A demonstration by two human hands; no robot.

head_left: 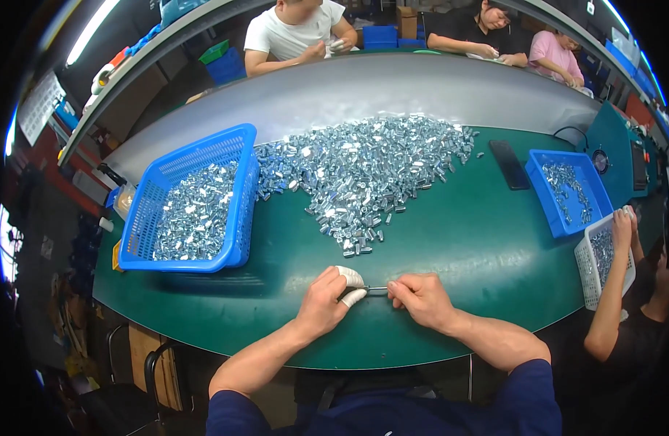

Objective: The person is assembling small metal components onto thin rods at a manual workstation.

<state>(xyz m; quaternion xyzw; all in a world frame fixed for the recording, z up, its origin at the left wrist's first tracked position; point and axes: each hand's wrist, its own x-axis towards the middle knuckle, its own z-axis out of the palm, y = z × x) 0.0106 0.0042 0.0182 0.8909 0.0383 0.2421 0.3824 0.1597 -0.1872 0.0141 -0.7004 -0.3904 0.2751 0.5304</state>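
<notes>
Above the near part of the green table (451, 251), both of my hands are closed and face each other. White finger covers wrap the thumb and forefinger of my left hand (324, 301), which pinches a small metal part mostly hidden by the fingertips. In my right hand (426, 301) is a thin metal rod (379, 288), gripped between thumb and fingers. The rod's left end meets the part at my left fingertips; whether it goes inside cannot be seen. Beyond my hands spreads a heap of small shiny metal sleeves (371, 171).
A blue basket (246, 211) of metal sleeves stands at left. On the right lie a dark phone (508, 165) and a blue tray (556, 227) with some sleeves. A co-worker's hands (624, 221) reach to a white basket (589, 280). Several people sit beyond the grey partition (291, 105).
</notes>
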